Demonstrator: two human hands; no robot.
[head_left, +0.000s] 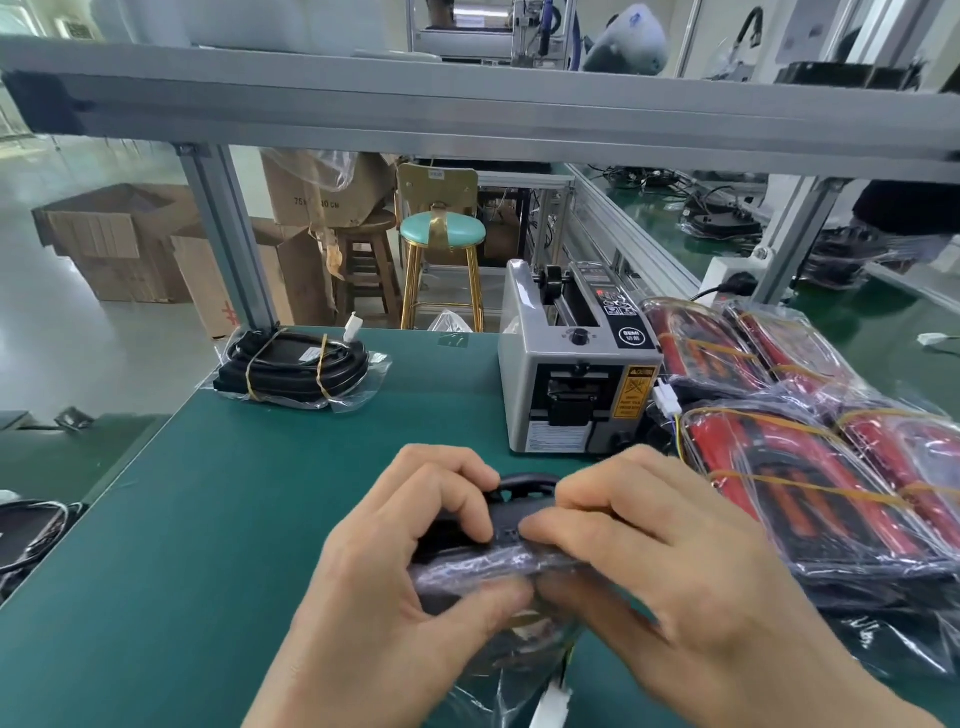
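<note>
Largely under fingers (466, 512): black bagged bundle (505, 521)

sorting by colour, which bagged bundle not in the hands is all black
The bagged bundle lying alone at the far left corner of the mat; the bundles piled right of the tape dispenser all show red.

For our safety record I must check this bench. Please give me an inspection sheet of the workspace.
Surface: green mat, flat, no spill seen.
Job's things: black part, partly inside a clear bag.
Clutter: tape dispenser; red packs at right; black bundle at back left.
Hands: left hand and right hand both grip the part and bag.
Cables: white connector with thin wires beside the dispenser.
Surroundings: stools, boxes, metal frame.
</note>
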